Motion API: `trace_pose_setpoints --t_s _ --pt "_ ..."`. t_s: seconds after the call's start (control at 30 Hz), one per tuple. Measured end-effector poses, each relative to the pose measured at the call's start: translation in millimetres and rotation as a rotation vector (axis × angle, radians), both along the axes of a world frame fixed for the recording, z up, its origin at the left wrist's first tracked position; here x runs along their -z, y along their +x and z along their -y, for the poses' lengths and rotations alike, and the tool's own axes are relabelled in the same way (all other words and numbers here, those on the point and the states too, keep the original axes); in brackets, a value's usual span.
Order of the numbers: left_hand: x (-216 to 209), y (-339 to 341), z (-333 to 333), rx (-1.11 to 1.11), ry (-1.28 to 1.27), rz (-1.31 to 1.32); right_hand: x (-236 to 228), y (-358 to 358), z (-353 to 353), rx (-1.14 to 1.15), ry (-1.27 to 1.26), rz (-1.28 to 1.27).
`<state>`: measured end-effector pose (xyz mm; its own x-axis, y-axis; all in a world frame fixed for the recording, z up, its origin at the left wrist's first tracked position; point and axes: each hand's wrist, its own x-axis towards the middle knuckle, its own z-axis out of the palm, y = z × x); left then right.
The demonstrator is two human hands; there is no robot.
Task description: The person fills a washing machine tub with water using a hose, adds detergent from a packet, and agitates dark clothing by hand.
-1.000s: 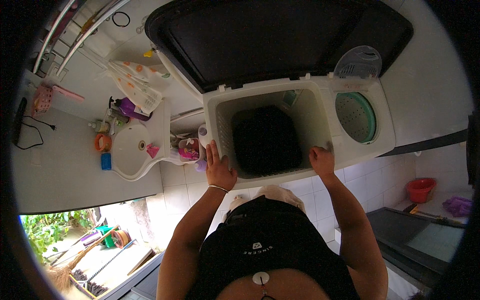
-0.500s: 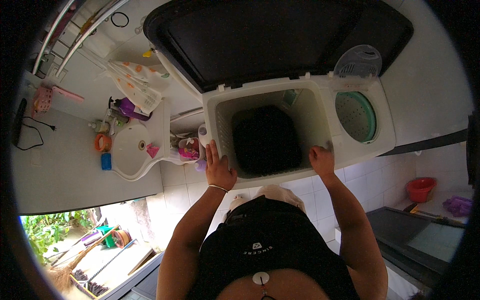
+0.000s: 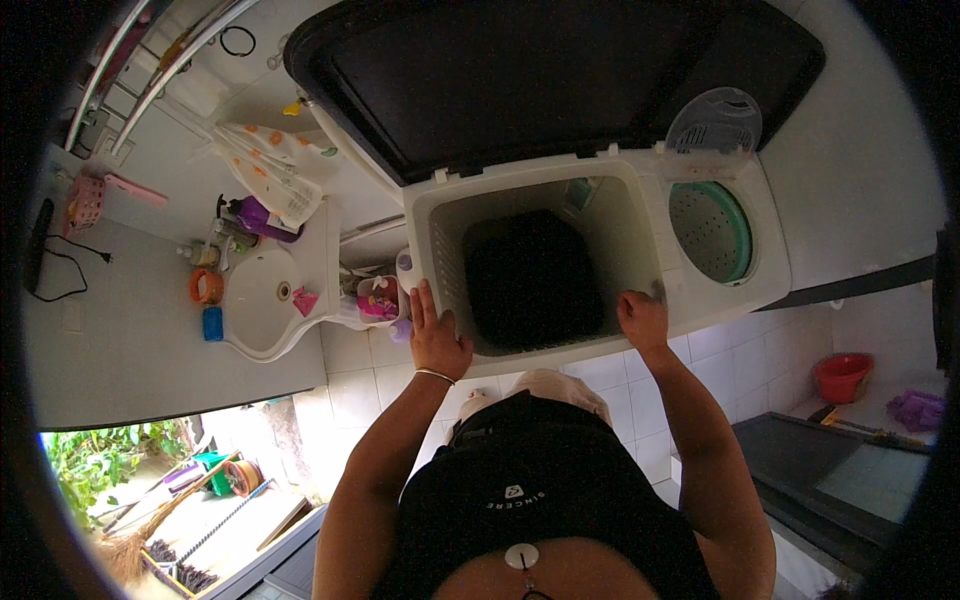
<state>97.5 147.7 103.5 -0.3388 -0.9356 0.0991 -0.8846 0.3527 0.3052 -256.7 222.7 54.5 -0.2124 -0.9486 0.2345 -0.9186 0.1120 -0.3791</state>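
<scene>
Left wall: pale, smooth
Right wall: pale grey, dim
Washbasin: white, curved rim, near left wall
Floor tiles: white, thin joints
Daylight: strong at lower left, beside green foliage

Washing machine before the person, with raised lid behind, wash tub on the left, spin tub on the right and a smaller raised cover behind the latter; left hand on the near-left corner, right hand at the near rim, toward its right end. Left of the machine, sink, pump bottle toward its back, cup at its left edge. Far right, basin; near left, broom beside plants.
</scene>
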Motion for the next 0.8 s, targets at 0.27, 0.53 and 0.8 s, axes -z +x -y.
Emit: trace_pose_setpoints --t_s 0.27,0.53,0.8 --pt "1.4 0.1 -1.1 -0.017 0.016 0.017 -1.7 1.3 -0.4 -0.009 -0.025 -0.005" --pt "3.0 1.4 -0.6 -0.01 -0.013 0.043 -6.5 4.0 -0.1 -0.009 -0.02 0.028" --pt "3.7 -2.7 -0.3 -0.018 -0.005 0.006 -7.0 -0.6 -0.5 -0.023 -0.023 0.043"
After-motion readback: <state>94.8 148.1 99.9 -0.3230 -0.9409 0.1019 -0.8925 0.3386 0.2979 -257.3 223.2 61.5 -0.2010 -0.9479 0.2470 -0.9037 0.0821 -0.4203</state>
